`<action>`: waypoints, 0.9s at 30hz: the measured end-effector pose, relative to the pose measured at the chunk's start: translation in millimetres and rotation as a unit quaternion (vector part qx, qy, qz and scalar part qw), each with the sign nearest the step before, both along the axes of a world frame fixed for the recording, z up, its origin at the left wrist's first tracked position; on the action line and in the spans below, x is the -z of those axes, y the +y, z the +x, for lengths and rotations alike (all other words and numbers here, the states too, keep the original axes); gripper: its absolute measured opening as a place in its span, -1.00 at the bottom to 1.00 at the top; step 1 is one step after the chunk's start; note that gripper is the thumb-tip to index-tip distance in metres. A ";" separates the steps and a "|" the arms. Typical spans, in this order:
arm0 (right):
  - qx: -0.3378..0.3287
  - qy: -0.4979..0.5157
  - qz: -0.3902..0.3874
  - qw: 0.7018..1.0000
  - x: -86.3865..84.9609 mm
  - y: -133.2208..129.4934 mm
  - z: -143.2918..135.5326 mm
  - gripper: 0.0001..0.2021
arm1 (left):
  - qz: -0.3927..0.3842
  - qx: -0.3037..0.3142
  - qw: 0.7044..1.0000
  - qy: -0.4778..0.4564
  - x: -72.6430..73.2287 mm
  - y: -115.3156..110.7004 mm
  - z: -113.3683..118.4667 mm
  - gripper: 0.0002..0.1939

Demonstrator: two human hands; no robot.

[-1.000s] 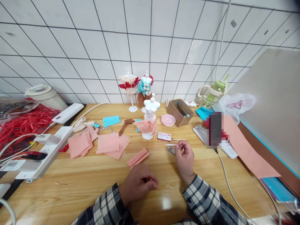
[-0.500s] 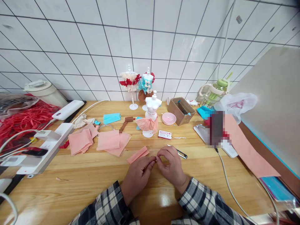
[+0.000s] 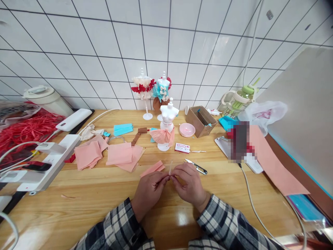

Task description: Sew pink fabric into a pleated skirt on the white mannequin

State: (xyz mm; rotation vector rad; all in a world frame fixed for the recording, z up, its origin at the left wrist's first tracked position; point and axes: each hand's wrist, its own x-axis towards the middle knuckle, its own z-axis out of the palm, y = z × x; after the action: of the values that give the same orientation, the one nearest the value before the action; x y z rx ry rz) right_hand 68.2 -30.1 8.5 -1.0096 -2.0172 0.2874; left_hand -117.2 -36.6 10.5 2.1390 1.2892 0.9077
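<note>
My left hand point(image 3: 149, 190) and my right hand point(image 3: 190, 185) meet at the fingertips above the table front. Pinched between them is a thin whitish strip point(image 3: 170, 167), its upper end sticking up; its material is too small to tell. Just beyond my left hand lies a folded piece of pink crepe paper point(image 3: 153, 168). Close past my right fingers rest small thread snips point(image 3: 197, 166), blades pointing left. Further back stands a white miniature dress form point(image 3: 169, 114) with a gathered pink paper skirt point(image 3: 163, 136) around it.
Pink paper sheets point(image 3: 119, 153) lie left of centre. A small labelled box point(image 3: 182, 148), a pink bowl point(image 3: 187, 130) and a cardboard box point(image 3: 201, 121) stand behind. Two dressed forms are by the wall. A power strip point(image 3: 52, 166) is left, a cable point(image 3: 248, 194) right.
The whitish strip now stands up visibly between my fingertips. My right fingers have shifted slightly left, showing more of the snips. The view has tilted a little.
</note>
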 end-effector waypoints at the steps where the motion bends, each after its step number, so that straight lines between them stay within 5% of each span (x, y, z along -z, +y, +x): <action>1: 0.006 0.007 -0.008 1.000 0.3 -0.4 -0.6 -0.91 | 0.002 0.002 1.000 -0.005 0.5 -0.1 0.0 -0.78; 22: 0.022 -0.003 0.026 0.999 8.1 -0.4 -1.6 -0.83 | -0.006 0.009 1.000 -0.025 -6.8 -1.3 -0.4 -0.78; 27: 0.054 0.042 -0.020 0.997 5.9 -1.3 -6.7 -0.91 | -0.014 -0.002 1.000 0.000 -1.5 -0.4 0.8 -0.78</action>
State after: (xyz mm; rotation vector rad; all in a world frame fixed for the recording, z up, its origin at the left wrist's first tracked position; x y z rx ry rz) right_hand 61.5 -31.4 2.5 -1.1085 -1.8806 0.3082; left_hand -116.4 -37.0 12.1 2.1152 1.2981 0.8867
